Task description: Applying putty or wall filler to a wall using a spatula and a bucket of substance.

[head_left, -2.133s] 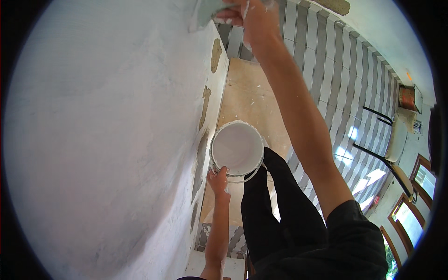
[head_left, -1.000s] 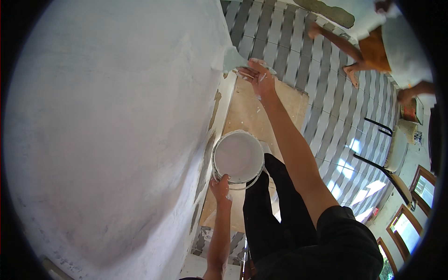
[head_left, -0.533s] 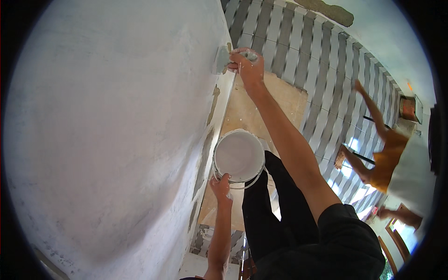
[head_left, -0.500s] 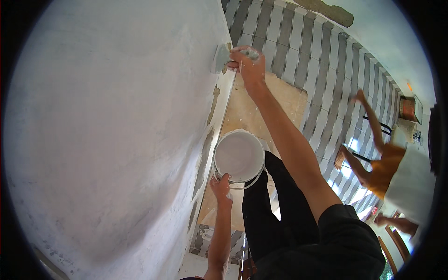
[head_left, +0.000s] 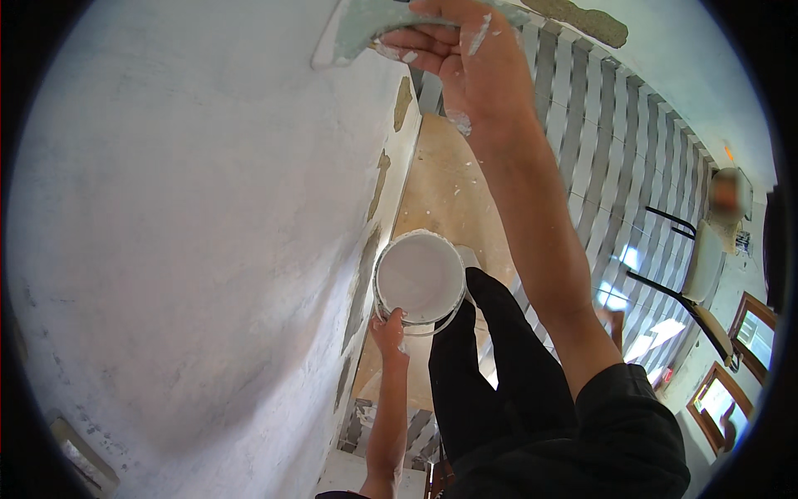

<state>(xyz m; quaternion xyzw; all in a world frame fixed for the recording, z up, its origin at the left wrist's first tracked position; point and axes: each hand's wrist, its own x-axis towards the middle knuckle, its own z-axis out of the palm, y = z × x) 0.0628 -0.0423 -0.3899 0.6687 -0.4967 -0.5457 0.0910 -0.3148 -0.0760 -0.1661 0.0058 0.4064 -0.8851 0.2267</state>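
My right hand (head_left: pixel 474 71), flecked with white paste, is raised at the top of the view, closed on a pale grey-green flat scraper (head_left: pixel 353 33) held against the white wall (head_left: pixel 191 208) on my left. Low in front of me, my left hand (head_left: pixel 389 328) grips the rim and wire handle area of a round white bucket (head_left: pixel 420 274) with pale, creamy material inside. Bare rough patches (head_left: pixel 403 104) run along the wall's right edge, next to the bucket.
A tan board (head_left: pixel 440 175) lies beneath me on striped tiled floor (head_left: pixel 582 150). At the right are a chair (head_left: pixel 702 274), a blurred container (head_left: pixel 727 195) and wooden-framed windows (head_left: pixel 719 403). Part of another person's limb (head_left: pixel 615 328) shows behind my right arm.
My right hand and scraper have moved up and left along the wall from half a second ago. The other person has mostly gone out of sight at the lower right. My left hand still holds the bucket.
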